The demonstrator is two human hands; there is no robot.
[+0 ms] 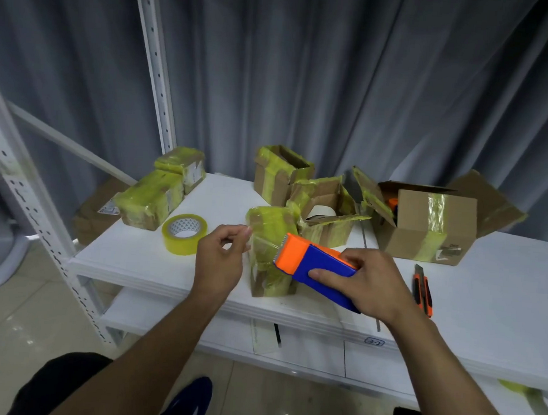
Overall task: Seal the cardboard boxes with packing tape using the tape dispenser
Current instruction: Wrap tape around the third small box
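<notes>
Head view: pinching apparent tape end (249, 237) with left fingers (242, 232), right hand (370, 279) round tape dispenser (314, 262); risks tape self-sticking.

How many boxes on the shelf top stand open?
3: back box, middle box in front of it, large box at right. Others may be hidden.

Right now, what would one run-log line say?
right hand: grips tape dispenser | left hand: pinching beside taped box, held thing unclear | utility knife: lying on shelf
</notes>
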